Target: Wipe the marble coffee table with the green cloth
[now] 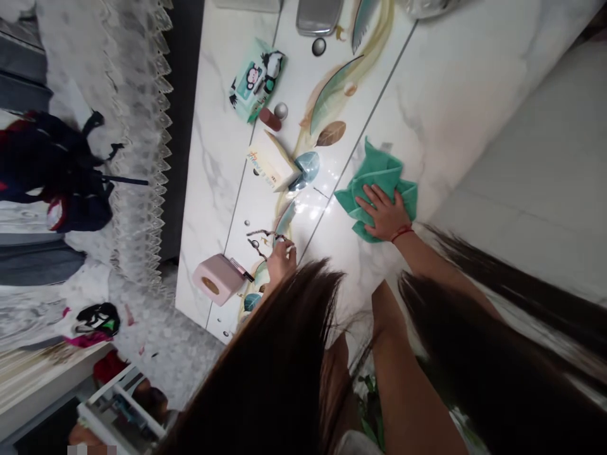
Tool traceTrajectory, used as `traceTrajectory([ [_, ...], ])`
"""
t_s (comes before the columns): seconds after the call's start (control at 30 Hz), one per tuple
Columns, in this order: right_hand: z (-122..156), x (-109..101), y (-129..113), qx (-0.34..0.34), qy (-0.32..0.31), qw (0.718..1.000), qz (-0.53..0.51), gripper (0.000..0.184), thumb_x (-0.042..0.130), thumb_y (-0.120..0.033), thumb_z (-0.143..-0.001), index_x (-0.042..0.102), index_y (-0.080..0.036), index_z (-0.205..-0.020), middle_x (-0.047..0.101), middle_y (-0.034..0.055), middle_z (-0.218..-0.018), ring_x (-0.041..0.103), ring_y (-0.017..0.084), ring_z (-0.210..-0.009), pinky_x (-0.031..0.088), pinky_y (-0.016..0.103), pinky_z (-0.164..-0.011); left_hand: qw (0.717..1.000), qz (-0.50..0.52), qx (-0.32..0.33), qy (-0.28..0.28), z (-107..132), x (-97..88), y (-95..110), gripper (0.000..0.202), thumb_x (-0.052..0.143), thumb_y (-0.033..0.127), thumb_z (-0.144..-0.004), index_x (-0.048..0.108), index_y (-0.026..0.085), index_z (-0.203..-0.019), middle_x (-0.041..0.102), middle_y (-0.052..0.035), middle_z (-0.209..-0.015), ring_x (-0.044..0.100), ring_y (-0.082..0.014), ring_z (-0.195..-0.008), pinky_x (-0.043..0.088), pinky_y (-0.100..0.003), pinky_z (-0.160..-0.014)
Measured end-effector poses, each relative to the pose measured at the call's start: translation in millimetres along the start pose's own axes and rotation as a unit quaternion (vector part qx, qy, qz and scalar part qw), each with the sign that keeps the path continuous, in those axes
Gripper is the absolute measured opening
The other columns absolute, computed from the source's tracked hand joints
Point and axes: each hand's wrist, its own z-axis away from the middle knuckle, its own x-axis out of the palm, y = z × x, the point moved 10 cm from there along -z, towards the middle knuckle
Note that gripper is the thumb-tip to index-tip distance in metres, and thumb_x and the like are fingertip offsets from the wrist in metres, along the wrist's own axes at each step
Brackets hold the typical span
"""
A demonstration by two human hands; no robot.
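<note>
My right hand (385, 215), a red string round its wrist, lies flat with fingers spread on a crumpled green cloth (379, 180) on the white marble-look cabinet top (455, 88). My left hand (282, 258) is lower left, near the top's front edge. Its fingers are curled at the end of a thin dark wiry object (265, 236) that lies on the surface. My long dark hair hangs in front and hides the left wrist and arm. A pink tissue box (218, 278) sits just left of the left hand.
Further along the top lie a white and yellow box (271, 165), a green wet-wipe pack with cartoon figures (256, 79), a small dark red item (270, 119) and a grey tray (318, 16). A lace curtain (142, 126) hangs at left. Clothes lie on the floor.
</note>
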Motion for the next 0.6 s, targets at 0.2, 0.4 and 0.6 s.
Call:
traceTrajectory([
  [0.2,0,4,3,-0.007,0.021,1.0,0.011,0.091,0.07,-0.03,-0.1,0.065,-0.021,-0.19,0.032,0.0219,-0.207,0.033,0.037,-0.194,0.027,0.075,-0.152,0.985,-0.017,0.091,0.143,-89,-110.6,83,0.033,0.057,0.01,-0.111,0.084,0.023,-0.127,0.088,-0.0163,-0.135,0.083,-0.033,-0.127,0.065,-0.042,-0.109],
  [0.4,0,4,12,-0.011,0.031,0.998,0.045,0.087,0.072,-0.032,-0.103,0.067,-0.023,-0.189,0.035,0.0234,-0.205,0.039,0.041,-0.191,0.036,0.077,-0.148,0.978,0.04,0.126,0.16,-158,-126.9,112,0.066,0.061,0.005,-0.102,0.083,0.028,-0.159,0.08,-0.0169,-0.164,0.082,-0.0368,-0.138,0.067,-0.047,-0.116],
  [0.6,-2,10,21,-0.01,0.039,0.996,0.077,0.083,0.071,-0.034,-0.107,0.067,-0.019,-0.189,0.037,0.0289,-0.203,0.043,0.046,-0.188,0.041,0.083,-0.142,0.939,0.172,0.206,0.213,-51,-85.5,38,0.084,0.051,-0.003,-0.093,0.078,0.024,-0.167,0.082,-0.0154,-0.152,0.08,-0.0312,-0.143,0.069,-0.043,-0.12],
])
